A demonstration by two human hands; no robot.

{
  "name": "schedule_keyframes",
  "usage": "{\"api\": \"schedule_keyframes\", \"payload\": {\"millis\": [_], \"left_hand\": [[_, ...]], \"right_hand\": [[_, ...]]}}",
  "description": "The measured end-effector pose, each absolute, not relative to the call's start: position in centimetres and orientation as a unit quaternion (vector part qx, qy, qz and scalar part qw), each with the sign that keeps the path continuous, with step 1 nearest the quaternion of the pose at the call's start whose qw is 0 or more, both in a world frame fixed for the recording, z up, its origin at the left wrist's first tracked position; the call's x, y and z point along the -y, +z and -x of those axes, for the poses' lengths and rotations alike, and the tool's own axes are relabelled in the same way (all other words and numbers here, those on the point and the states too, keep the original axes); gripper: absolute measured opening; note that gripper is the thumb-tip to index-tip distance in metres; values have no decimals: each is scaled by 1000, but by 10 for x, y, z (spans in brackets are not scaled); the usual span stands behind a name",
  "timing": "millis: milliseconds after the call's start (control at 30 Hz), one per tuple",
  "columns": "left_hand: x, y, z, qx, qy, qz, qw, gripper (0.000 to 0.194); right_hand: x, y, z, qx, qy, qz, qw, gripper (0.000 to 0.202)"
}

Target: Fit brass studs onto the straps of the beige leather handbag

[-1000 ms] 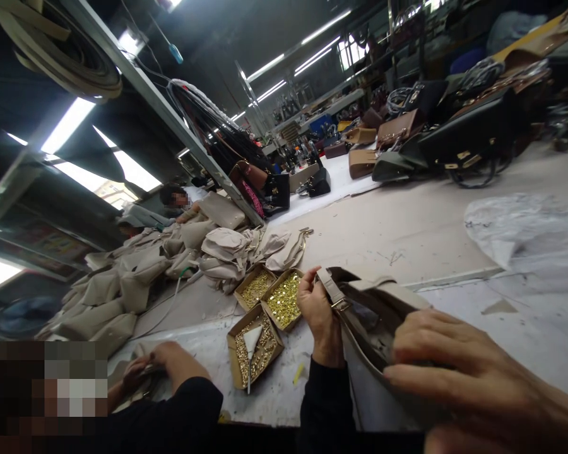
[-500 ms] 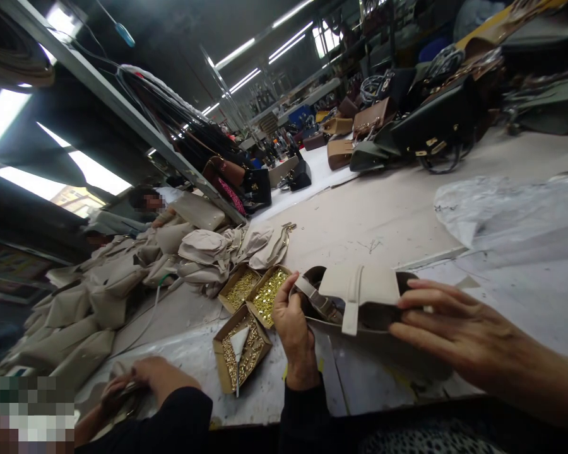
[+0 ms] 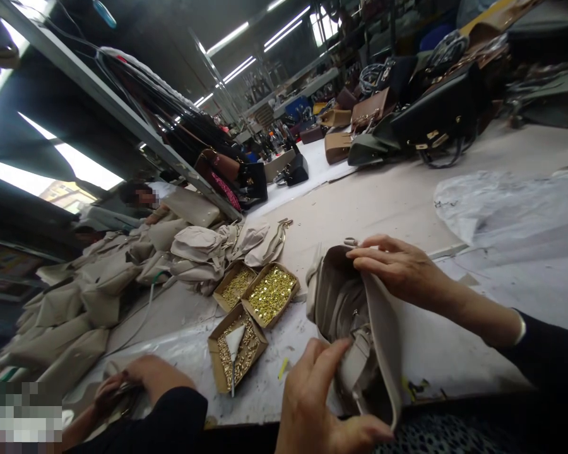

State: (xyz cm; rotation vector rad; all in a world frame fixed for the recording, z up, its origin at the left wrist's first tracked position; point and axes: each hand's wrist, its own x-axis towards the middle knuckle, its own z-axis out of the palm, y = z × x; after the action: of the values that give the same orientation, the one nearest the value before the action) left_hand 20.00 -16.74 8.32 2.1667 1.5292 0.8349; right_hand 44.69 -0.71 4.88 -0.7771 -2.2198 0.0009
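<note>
A beige bag (image 3: 383, 334) stands with its mouth open toward the camera at the table's front edge, its inner pockets and a strap showing inside. The fingers of my right hand (image 3: 402, 265) pinch its far rim. At the near side my left hand (image 3: 317, 397) has thumb and forefinger spread along the bag's opening, the thumb at the near corner and the forefinger reaching over the inside. Left of the bag sit cardboard trays of small gold metal pieces (image 3: 269, 295). A nearer tray (image 3: 213, 353) holds brassy pieces and a white triangular tool (image 3: 235, 343).
Beige bags (image 3: 85, 296) are piled on the left, with more beige pieces (image 3: 199, 246) behind the trays. A co-worker's hands (image 3: 137, 378) work at lower left. Clear plastic (image 3: 492, 208) lies at right; finished handbags (image 3: 435, 120) line the back.
The bag has turned and tilted, so its flap no longer faces up and its inside shows. My left hand has come nearer and opened its grip; my right hand has moved to the far rim.
</note>
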Motion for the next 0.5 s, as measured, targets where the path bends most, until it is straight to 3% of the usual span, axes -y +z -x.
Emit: {"api": "schedule_keyframes", "payload": {"millis": [133, 233, 300, 367, 400, 500], "left_hand": [[156, 103, -216, -492, 178, -835, 172, 48], [143, 119, -232, -492, 104, -848, 167, 41], [132, 127, -238, -511, 106, -824, 221, 34], [120, 131, -240, -530, 160, -774, 308, 15], [112, 131, -240, -538, 202, -744, 341, 14], [86, 120, -236, -566, 305, -669, 373, 37]], "right_hand": [[9, 52, -435, 849, 129, 292, 421, 17], [13, 50, -433, 823, 182, 296, 450, 14], [15, 43, -435, 804, 194, 300, 476, 15], [14, 34, -438, 775, 211, 302, 513, 21], [14, 29, -439, 757, 219, 306, 534, 23], [12, 16, -443, 696, 232, 327, 595, 23]]}}
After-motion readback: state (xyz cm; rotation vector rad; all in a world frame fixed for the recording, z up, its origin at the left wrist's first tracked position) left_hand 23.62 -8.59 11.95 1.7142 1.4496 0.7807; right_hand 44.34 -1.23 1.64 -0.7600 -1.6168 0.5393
